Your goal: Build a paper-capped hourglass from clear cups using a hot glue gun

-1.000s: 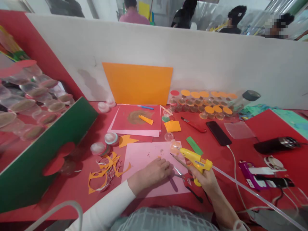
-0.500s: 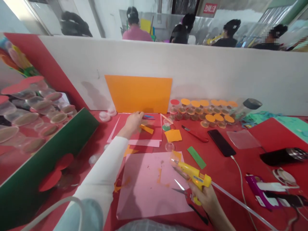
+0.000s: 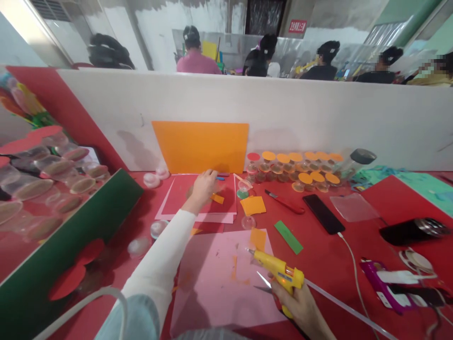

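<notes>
My left hand (image 3: 203, 186) reaches far forward over a stack of red and pink sheets (image 3: 177, 198). Its fingers curl down over the left end of a blue pen (image 3: 221, 178), whose tip sticks out to the right. A small orange strip (image 3: 217, 199) lies just beside the hand. Low on the right, my right hand (image 3: 300, 307) grips a yellow glue gun (image 3: 281, 274), nozzle pointing left over a pink sheet (image 3: 212, 288). Scissors (image 3: 264, 283) lie under the gun. An orange scrap (image 3: 258, 238) rests at the pink sheet's top edge.
A big orange sheet (image 3: 201, 146) leans on the white partition. Lidded jars (image 3: 300, 167), a red cutter (image 3: 285, 201), a phone (image 3: 323, 213) with cable, a green strip (image 3: 288, 237) and a black cylinder (image 3: 414, 229) lie right. A green board (image 3: 71, 236) slants at left. People sit beyond the partition.
My left hand left the pink sheet and stretched forward to the blue pen on the red sheets, then closed over it. The glue gun stayed in my right hand.
</notes>
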### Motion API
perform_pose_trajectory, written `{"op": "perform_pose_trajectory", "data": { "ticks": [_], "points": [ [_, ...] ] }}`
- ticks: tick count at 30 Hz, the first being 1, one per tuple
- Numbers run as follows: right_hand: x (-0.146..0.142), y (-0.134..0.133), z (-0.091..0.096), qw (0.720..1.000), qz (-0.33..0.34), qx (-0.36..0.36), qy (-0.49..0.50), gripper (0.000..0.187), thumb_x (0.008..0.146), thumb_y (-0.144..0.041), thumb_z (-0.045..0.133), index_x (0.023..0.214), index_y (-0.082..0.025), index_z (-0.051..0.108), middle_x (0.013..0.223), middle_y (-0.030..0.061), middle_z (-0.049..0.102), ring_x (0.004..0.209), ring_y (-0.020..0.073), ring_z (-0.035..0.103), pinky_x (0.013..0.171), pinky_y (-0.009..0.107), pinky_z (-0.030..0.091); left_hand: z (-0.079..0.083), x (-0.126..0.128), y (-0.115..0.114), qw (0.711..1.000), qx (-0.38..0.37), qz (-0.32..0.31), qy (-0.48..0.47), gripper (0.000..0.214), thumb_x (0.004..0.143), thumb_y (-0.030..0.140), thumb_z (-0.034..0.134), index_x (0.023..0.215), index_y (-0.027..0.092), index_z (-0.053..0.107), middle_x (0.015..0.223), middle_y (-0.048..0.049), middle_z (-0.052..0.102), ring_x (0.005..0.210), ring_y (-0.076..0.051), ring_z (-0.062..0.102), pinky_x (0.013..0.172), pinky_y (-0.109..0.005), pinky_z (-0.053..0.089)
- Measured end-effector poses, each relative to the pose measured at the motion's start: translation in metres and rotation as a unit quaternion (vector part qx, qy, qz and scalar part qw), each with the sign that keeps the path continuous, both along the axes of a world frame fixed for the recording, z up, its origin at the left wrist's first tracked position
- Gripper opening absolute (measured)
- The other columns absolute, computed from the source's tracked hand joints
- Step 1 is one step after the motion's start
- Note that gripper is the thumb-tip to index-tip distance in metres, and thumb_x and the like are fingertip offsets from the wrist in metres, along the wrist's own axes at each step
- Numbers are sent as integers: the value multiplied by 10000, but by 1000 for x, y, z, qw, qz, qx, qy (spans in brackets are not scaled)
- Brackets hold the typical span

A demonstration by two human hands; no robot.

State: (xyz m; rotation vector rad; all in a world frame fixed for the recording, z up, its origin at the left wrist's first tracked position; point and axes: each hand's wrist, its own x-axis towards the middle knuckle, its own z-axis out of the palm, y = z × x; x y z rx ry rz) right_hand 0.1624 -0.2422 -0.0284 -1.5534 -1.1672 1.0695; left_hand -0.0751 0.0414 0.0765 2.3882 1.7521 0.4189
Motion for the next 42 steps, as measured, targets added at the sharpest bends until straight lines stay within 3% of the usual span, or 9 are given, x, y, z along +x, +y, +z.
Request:
{"op": "perform_pose_trajectory", "data": {
  "ticks": [2, 4, 7, 10, 12, 16, 23, 31, 42],
  "points": [
    [1, 0, 1, 1000, 11, -16, 3, 551, 796, -685, 665, 845, -145, 762, 548, 24, 569, 471, 141, 491, 426, 249, 446, -5, -7, -37, 999, -7, -28, -40, 199, 980, 195, 511, 1133, 164, 634, 1120, -137, 690, 998, -239, 691, 872, -361, 553],
    [1, 1, 3, 999, 19, -26, 3, 559, 791, -695, 664, 805, -143, 752, 534, 9, 542, 469, 129, 469, 427, 242, 436, -15, -15, -79, 993, -36, -81, -73, 173, 947, 235, 599, 1114, 215, 641, 1040, -63, 719, 901, -188, 709, 814, -299, 571],
    [-2, 1, 14, 999, 34, -23, 5, 555, 790, -696, 662, 801, -149, 753, 559, 17, 576, 483, 133, 498, 455, 246, 476, -34, -20, -139, 952, -83, -209, -205, 597, 786, 341, 812, 1309, 241, 542, 1233, -111, 665, 1046, -249, 686, 867, -376, 581],
    [-9, 2, 29, 997, 75, -22, 20, 471, 776, -630, 711, 866, -170, 763, 705, 65, 695, 616, 190, 634, 566, 274, 564, -53, -14, -177, 922, -133, -224, -288, 1007, 595, 330, 941, 1440, 263, 398, 1360, -157, 573, 1174, -315, 627, 939, -475, 560],
    [-15, 1, 36, 998, 63, -10, 24, 419, 788, -593, 714, 911, -194, 754, 793, 71, 729, 694, 208, 671, 634, 288, 589, -63, -6, -189, 902, -149, -221, -339, 991, 630, 280, 917, 1450, 268, 361, 1330, -149, 585, 1152, -302, 639, 939, -479, 557],
    [-20, -4, 37, 999, 54, 4, 5, 409, 810, -576, 688, 934, -191, 746, 738, 57, 723, 644, 201, 664, 598, 288, 585, -70, 6, -194, 869, -181, -210, -411, 682, 820, 249, 750, 1398, 253, 388, 1187, -103, 659, 1026, -232, 688, 839, -384, 583],
    [-20, -3, 45, 999, 43, 12, -3, 333, 797, -513, 711, 869, -190, 747, 713, 56, 719, 628, 200, 670, 604, 291, 588, -77, 16, -189, 872, -159, -177, -428, 415, 848, 320, 706, 1213, 224, 534, 1128, -96, 696, 951, -218, 693, 807, -358, 578],
    [-16, -8, 30, 996, 78, 23, -48, 260, 868, -436, 637, 821, -204, 745, 658, 50, 712, 724, 239, 711, 651, 292, 598, -81, 18, -192, 874, -199, -148, -418, 428, 752, 346, 781, 1088, 228, 543, 1069, -68, 718, 831, -188, 694, 737, -317, 565],
    [-16, 0, 47, 973, 113, 97, -179, 226, 874, -374, 619, 799, -198, 739, 770, 82, 787, 711, 243, 760, 665, 289, 608, -87, 23, -197, 838, -193, -140, -491, 440, 766, 366, 782, 1084, 236, 507, 1035, -74, 746, 843, -191, 735, 694, -296, 580]
  ]
}}
